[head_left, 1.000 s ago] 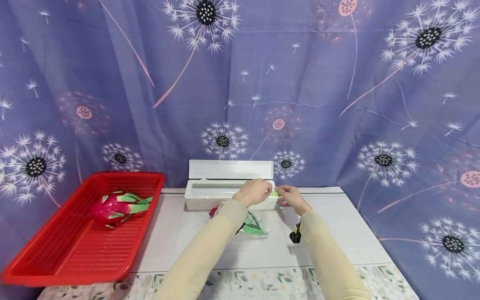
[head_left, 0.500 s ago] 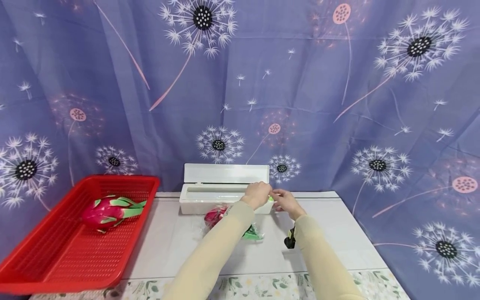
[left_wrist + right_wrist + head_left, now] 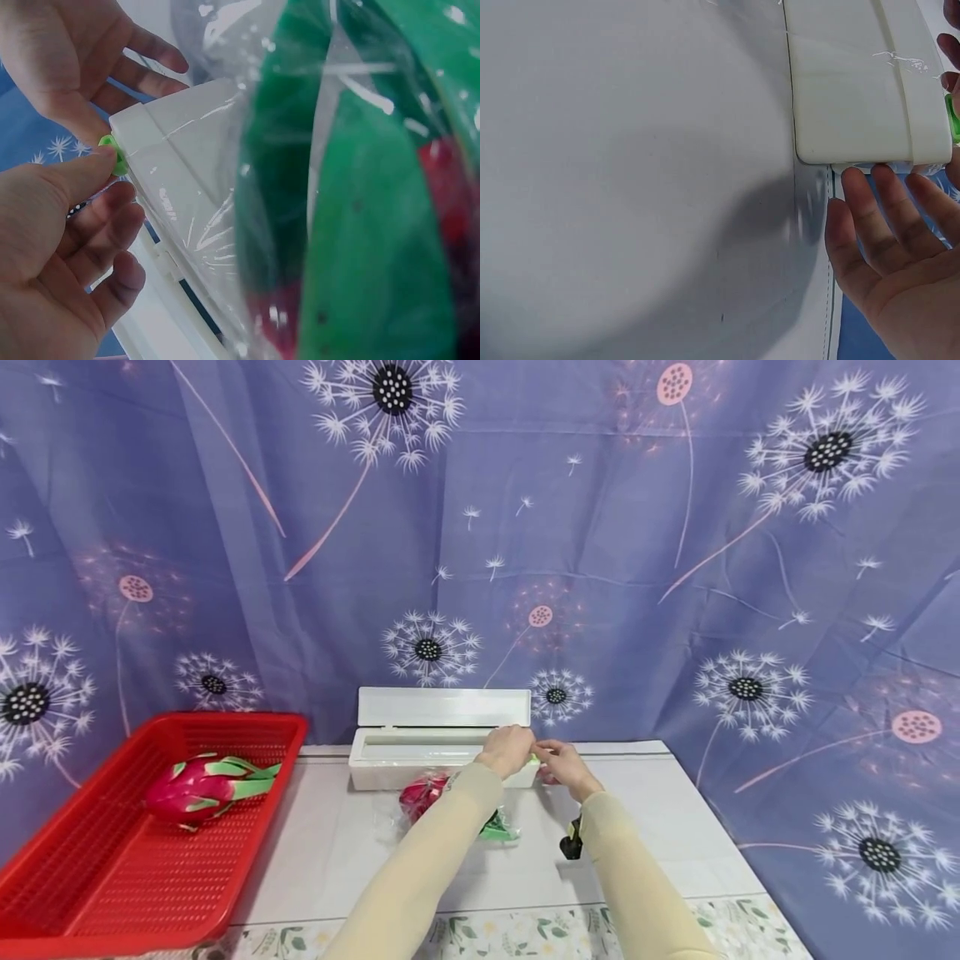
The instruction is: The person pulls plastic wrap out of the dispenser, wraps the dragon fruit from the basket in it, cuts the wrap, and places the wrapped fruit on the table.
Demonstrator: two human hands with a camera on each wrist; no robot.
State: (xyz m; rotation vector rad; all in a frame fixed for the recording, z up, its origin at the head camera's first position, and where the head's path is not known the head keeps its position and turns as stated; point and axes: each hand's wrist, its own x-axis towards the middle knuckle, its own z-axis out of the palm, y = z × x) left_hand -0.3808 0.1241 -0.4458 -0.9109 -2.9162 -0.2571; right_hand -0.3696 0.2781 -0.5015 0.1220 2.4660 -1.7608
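The left thumb point(image 3: 75, 176) lies on the small green plastic slider point(image 3: 112, 154) at the corner of the long white plastic film-dispenser box point(image 3: 187, 157), and the other left fingers are curled in beneath it, so the left hand point(image 3: 510, 749) holds the slider narrowly. The fingers of the right hand point(image 3: 870, 217) are straight and a little spread, their tips at the box's end wall and gripping nothing; its thumb comes to the same corner from above.

A second ago a gap lay between the two hands, with green showing in it; now the right hand point(image 3: 561, 766) has closed in and they meet at the box's right end. The slider has kept its place there; I judge it to be at the limit of its track, so the sliding looks done.

The clear-film-wrapped red and green dragon fruit point(image 3: 420, 795) lies on the white table point(image 3: 675, 827), just in front of the box and partly behind the left sleeve.

Only the left wrist view shows the thumb on the slider and the film stretched from the box to the wrapped fruit; only the right wrist view shows the right palm open; only the head view shows the raised lid, a second, unwrapped dragon fruit point(image 3: 198, 787) in the red plastic mesh basket point(image 3: 225, 720), well apart to the left, and the blue dandelion-print curtain point(image 3: 600, 527).
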